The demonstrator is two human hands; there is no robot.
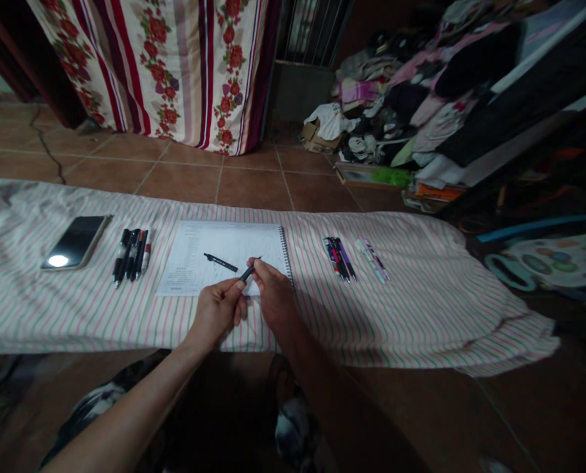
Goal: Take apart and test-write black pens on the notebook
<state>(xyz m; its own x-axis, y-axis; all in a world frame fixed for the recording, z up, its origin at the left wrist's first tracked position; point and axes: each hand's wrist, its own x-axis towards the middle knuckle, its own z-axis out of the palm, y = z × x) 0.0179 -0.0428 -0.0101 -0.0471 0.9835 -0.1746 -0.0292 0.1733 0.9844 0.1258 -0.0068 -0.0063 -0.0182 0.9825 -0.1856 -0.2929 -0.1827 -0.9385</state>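
Observation:
Both hands meet over the near edge of an open spiral notebook (224, 253) lying on a striped cloth. My left hand (218, 310) is closed round the lower part of a black pen (247, 272). My right hand (273, 292) pinches the same pen near its upper end. A separate black pen piece, perhaps its cap (220, 263), lies on the notebook page just beyond the hands.
A phone (75, 242) with a bright reflection lies at the left, with a row of black pens (131, 254) beside it. Right of the notebook lie several coloured pens (339, 258) and pale ones (372, 260). The striped cloth (421, 295) covers tiled floor; clothes pile at back right.

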